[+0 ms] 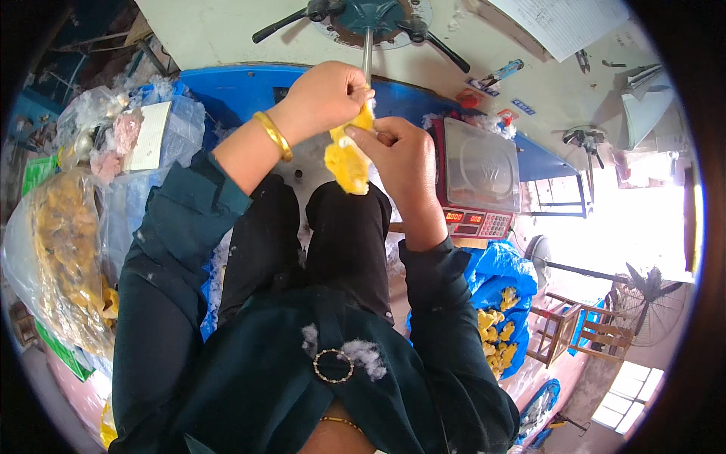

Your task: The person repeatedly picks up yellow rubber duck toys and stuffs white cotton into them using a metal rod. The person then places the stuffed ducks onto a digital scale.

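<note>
A small yellow plush skin [348, 165], with white fluff showing at its upper end and along its side, hangs between my two hands. Its top is pinched by my left hand [324, 94], fingers closed, right beside the lower end of a thin metal tube [368, 54]. That tube sticks out toward me from a round dark green machine fitting [370, 13]. Lower and to the right, my right hand [402, 157] grips the skin's edge between thumb and curled fingers. The fingertips of both hands are partly hidden, and I cannot tell whether the skin touches the tube.
Right of my hands stands a scale [480, 170] with a red display. Below it, a blue bag [495, 272] holds yellow plush pieces [495, 340]. A clear bag [64, 250] of yellow pieces lies at left. Black handles [280, 26] flank the fitting; a fan [646, 291] stands far right.
</note>
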A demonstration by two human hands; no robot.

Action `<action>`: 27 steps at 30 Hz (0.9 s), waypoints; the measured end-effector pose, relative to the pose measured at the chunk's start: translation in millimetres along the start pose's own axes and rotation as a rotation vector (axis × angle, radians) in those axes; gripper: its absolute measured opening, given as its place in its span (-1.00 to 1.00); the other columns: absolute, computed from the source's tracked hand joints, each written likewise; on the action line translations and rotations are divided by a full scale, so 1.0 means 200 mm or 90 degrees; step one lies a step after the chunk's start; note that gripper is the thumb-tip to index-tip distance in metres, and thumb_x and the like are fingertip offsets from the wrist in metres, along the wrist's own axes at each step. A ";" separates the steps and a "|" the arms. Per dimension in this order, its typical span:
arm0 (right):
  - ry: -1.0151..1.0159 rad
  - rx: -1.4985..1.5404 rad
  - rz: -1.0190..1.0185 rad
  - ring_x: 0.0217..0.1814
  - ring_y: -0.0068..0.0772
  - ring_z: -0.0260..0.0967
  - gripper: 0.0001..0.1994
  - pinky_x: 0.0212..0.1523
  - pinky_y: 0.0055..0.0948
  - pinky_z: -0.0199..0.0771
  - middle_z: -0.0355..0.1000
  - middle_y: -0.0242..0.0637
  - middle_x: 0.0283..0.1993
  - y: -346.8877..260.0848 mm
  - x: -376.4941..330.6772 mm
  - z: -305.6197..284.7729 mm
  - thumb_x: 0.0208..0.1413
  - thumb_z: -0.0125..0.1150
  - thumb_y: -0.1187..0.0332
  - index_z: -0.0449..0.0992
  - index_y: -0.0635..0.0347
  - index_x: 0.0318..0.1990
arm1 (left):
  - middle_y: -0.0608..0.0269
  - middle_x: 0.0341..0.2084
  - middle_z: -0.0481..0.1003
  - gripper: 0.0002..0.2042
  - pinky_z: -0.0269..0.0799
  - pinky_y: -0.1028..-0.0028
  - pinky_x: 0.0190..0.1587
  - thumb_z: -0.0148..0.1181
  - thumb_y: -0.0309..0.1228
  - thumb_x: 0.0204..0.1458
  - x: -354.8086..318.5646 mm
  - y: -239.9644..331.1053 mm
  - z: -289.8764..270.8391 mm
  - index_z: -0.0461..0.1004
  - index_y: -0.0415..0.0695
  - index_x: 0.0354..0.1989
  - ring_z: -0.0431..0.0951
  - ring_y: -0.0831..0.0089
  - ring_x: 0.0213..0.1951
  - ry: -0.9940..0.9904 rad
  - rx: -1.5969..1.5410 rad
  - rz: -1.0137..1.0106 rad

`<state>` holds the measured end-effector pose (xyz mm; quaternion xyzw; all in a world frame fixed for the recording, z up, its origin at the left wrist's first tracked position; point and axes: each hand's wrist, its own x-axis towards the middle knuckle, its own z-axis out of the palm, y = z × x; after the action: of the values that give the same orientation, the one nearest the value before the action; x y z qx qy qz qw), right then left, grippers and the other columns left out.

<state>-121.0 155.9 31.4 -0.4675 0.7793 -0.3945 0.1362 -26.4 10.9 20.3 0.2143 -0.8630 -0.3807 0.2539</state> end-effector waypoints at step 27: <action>0.304 0.039 -0.236 -0.64 -0.43 0.24 -0.76 -0.58 -0.49 0.24 0.26 -0.35 -0.63 0.30 -0.15 0.16 -0.21 0.45 0.42 0.41 0.17 -0.49 | 0.33 -0.76 0.36 -0.61 0.21 0.57 -0.61 0.17 -0.11 0.10 -0.12 0.02 0.02 0.46 -0.23 -0.54 0.33 0.62 -0.69 -0.024 -0.044 -0.063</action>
<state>-122.9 180.1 -38.3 -0.4912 0.6785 -0.5348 -0.1109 -10.5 29.5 14.2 0.2408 -0.8422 -0.4265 0.2255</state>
